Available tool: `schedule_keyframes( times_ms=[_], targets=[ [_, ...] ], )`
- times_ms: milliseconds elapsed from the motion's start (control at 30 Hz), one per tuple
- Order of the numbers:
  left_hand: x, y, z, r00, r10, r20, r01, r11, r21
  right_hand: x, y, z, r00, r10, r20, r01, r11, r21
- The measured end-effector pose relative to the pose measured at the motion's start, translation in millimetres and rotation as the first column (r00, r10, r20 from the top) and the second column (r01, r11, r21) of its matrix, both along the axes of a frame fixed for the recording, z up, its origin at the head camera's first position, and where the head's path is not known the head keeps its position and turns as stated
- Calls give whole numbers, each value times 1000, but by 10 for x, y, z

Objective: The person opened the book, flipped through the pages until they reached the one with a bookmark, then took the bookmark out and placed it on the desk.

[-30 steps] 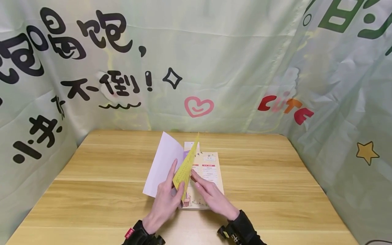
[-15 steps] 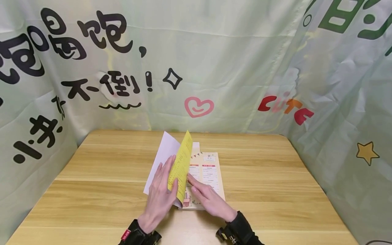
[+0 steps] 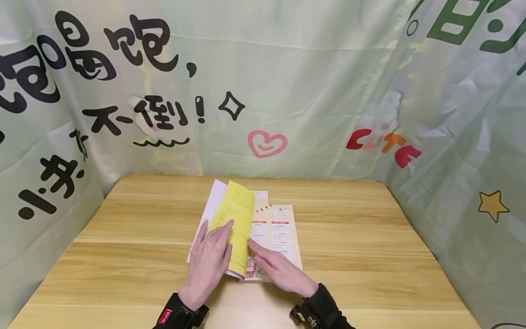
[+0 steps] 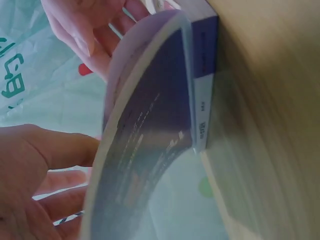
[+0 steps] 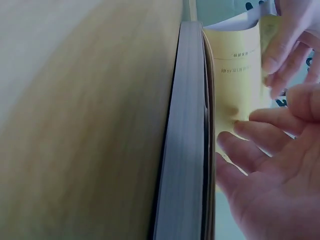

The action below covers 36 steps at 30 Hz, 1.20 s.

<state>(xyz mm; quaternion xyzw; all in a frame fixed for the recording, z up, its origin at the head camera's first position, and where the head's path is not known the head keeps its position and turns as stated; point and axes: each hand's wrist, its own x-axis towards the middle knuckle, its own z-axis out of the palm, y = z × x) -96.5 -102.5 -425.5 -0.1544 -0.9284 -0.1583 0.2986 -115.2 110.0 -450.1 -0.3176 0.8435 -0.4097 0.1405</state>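
A thick paperback book (image 3: 283, 237) lies on the table, its printed contents page face up. Its pale lilac cover (image 3: 214, 196) and a yellow page (image 3: 242, 205) are turned to the left, curving up from the spine. My left hand (image 3: 207, 265) rests on the yellow page with its fingers spread. On the contents page lies my right hand (image 3: 283, 272), fingers straight, tips close to the fold. In the left wrist view the cover's dark purple outer side (image 4: 155, 95) bends away from the spine (image 4: 202, 95). The right wrist view shows the closed page block (image 5: 185, 130).
A white paper piece (image 3: 261, 197) sticks out behind the book's far edge. The wooden table (image 3: 370, 246) extends around the book. A printed cloth (image 3: 312, 91) hangs behind and along both sides. A dark cable (image 3: 507, 324) shows at the lower right.
The yellow page has swung from nearly upright over to the left, against the cover. My left hand has moved left and down onto it. My right hand has shifted slightly left.
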Motion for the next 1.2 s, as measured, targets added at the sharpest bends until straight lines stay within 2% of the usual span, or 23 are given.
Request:
schedule_keyframes(
  times_ms=[133, 300, 400, 567, 700, 867, 1100, 1200],
  targets=[
    [-4, -4, -33, 999, 2, 43, -1, 1000, -16, 5, 8, -10, 999, 28, 25, -29, 999, 19],
    [3, 25, -74, 989, -46, 143, 47, 999, -6, 16, 16, -17, 999, 46, 26, -47, 998, 43],
    [29, 49, -99, 968, -93, 233, 92, 996, 14, 16, 20, -17, 997, 70, 28, -72, 995, 63],
    [60, 78, -128, 919, -167, 356, 156, 986, 58, 7, 32, -20, 994, 107, 30, -110, 990, 92],
    [59, 92, -154, 900, -187, 394, 185, 982, 45, -9, 65, -22, 995, 92, 30, -95, 990, 101],
    [58, 113, -195, 872, -210, 443, 234, 972, 0, -44, 135, -27, 1000, 26, 11, -27, 992, 127],
    [75, 157, -224, 831, -259, 492, 324, 945, -51, -96, 236, -21, 999, -34, -40, 39, 988, 150],
    [85, 170, -228, 821, -285, 495, 357, 932, -55, -117, 271, -20, 997, -53, -54, 61, 984, 170]
  ],
)
